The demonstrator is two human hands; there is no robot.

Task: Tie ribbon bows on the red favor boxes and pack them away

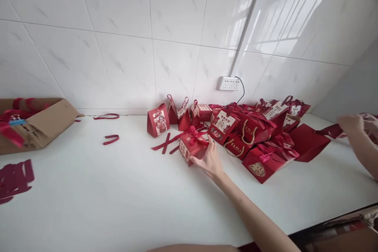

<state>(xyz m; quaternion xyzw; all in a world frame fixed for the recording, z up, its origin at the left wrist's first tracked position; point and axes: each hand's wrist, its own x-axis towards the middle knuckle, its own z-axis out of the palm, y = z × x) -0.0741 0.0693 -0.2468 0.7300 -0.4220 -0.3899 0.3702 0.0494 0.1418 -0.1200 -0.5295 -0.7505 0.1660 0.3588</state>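
My right hand (211, 161) is closed around the right side of a small red gift box (189, 151), thumb at the front and fingers at the back. A red ribbon bow sits on the box's top, and the box rests on the white table (118, 204). Beside it on the left lie crossed dark red ribbon strips (166, 144). Just behind stands a triangular red box (157, 121) with a printed front. My left hand is out of view; only a strip of skin shows at the bottom edge.
Red gift boxes and bags (248, 126) crowd the right. A cardboard carton (50, 126) with ribbons stands left, near flat dark red pieces (16, 179). Loose ribbon loops (110, 139) lie between. Another person's hand (351, 126) is at far right. A power strip (229, 83) hangs on the wall.
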